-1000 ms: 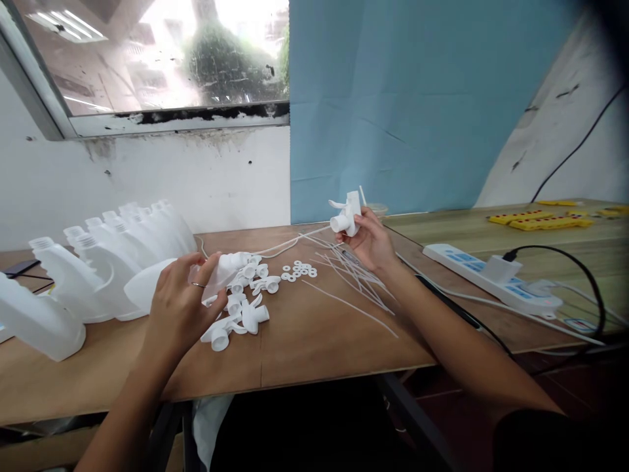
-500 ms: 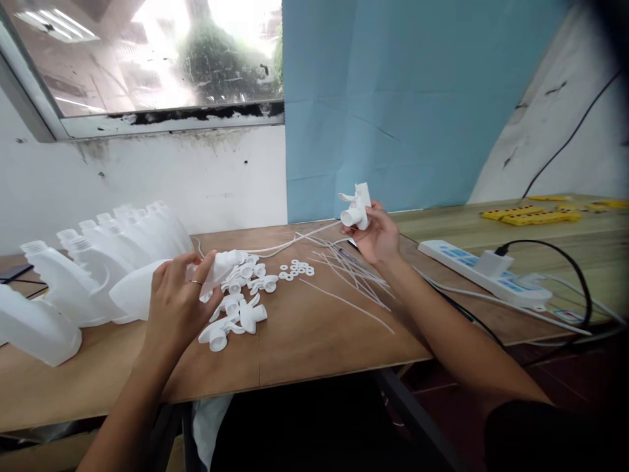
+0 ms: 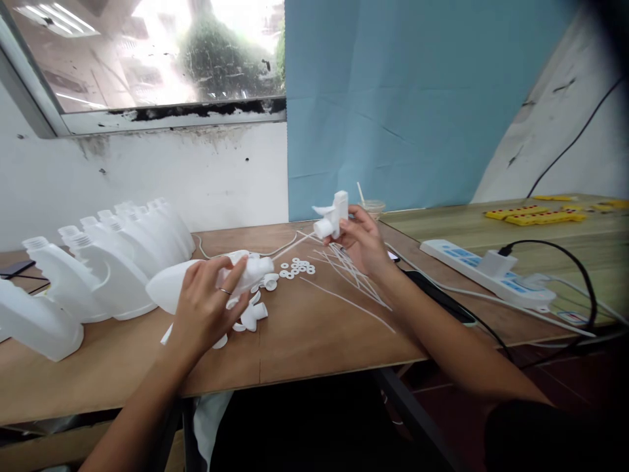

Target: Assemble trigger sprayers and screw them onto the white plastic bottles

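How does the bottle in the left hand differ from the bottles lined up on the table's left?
The held bottle lies tilted on its side, lifted by the left hand, neck pointing right. The row of bottles rests on the table, necks pointing up, untouched. The held one is alone; the row ones are packed against one another. Both are white translucent plastic, uncapped.

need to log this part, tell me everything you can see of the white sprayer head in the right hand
The sprayer head is white plastic, with a blocky top, a round screw collar pointing left and down, and a thin curved trigger sticking out to the left. The right hand holds it by its right side, tilted, in the air above the table's far edge.
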Tool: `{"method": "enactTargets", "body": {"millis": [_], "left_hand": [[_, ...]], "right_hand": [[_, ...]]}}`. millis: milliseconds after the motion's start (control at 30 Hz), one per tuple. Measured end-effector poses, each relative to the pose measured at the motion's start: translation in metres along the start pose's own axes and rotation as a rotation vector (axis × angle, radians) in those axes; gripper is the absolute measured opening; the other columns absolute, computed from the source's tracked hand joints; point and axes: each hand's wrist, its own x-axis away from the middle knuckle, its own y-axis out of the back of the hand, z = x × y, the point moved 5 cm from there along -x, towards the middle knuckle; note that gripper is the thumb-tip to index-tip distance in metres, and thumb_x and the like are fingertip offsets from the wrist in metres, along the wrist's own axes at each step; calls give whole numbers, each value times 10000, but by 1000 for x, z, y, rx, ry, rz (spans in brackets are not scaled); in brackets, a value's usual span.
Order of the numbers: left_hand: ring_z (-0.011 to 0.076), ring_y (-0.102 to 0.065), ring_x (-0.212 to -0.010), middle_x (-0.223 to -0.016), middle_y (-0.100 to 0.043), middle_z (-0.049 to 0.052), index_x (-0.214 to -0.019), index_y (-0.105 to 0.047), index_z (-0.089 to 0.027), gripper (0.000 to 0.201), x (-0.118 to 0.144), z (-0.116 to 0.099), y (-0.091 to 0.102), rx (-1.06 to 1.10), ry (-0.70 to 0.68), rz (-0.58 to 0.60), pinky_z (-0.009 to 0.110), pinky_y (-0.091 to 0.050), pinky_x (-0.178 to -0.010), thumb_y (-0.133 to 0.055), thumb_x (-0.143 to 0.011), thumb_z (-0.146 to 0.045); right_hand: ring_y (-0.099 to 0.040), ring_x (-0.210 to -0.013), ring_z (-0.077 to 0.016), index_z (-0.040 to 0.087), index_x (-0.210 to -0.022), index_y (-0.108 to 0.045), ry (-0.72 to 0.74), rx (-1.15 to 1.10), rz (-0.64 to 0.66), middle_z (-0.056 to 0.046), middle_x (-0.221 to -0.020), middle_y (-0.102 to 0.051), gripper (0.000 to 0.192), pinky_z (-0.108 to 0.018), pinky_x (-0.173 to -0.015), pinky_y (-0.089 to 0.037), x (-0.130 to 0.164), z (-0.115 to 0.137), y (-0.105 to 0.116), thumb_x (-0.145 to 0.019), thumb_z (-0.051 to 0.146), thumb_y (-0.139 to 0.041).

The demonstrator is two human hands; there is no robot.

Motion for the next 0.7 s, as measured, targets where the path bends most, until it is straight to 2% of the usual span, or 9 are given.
{"method": "enactTargets", "body": {"millis": [67, 167, 267, 367, 533, 600, 700], "left_hand": [[253, -601, -946, -1066, -601, 131, -1391, -441, -190, 639, -9, -15, 2, 43, -32, -44, 405, -493, -856, -690, -804, -221], [243, -603, -939, -1073, -599, 125, -1418, -410, -207, 691, -22, -33, 9, 122, 6, -123, 379, -524, -806, -717, -801, -266], [238, -606, -972, -1112, -597, 109, -1410, -404, -255, 705, -34, -46, 13, 236, 93, -192, 379, -540, -822, -740, -792, -305], [247, -604, -1030, -1165, -597, 112, -1348, -446, -241, 672, -45, -53, 7, 361, 209, -222, 391, -531, -874, -768, -768, -348], [220, -620, -927, -1080, -623, 94, -1180, -507, -180, 692, -69, -44, -33, 653, 444, -66, 349, -536, -793, -850, -637, -438], [217, -625, -856, -992, -636, 80, -1099, -533, -167, 673, -77, -36, -52, 736, 541, 38, 336, -528, -726, -858, -597, -477], [218, -627, -792, -907, -652, 68, -1019, -558, -163, 587, -86, -26, -74, 836, 628, 193, 321, -503, -655, -827, -619, -497]], "right_hand": [[-643, -688, -139, 240, -1013, -584, 78, 89, 94, 3, -852, -660, 251, -302, -638, -573, 11, 15, -24, -821, 361, -691], [-639, -807, -147, 239, -1032, -622, 223, 239, 202, -17, -926, -644, 245, -281, -688, -568, 24, 45, -53, -830, 351, -703], [-621, -827, -145, 238, -1031, -626, 331, 304, 202, -12, -930, -616, 248, -276, -704, -558, 24, 71, -65, -848, 396, -682], [-611, -866, -144, 223, -1005, -613, 354, 302, 178, -11, -929, -595, 243, -278, -741, -545, 12, 82, -69, -878, 428, -637], [-594, -803, -123, 200, -945, -574, 274, 293, 228, 0, -855, -569, 293, -260, -708, -524, -13, 65, -80, -909, 490, -563], [-576, -771, -112, 202, -919, -564, 283, 304, 186, 10, -836, -555, 295, -250, -695, -514, -19, 54, -83, -897, 496, -574], [-559, -767, -115, 207, -907, -560, 303, 310, 116, 14, -833, -547, 287, -253, -702, -507, -21, 36, -87, -875, 489, -602]]}}
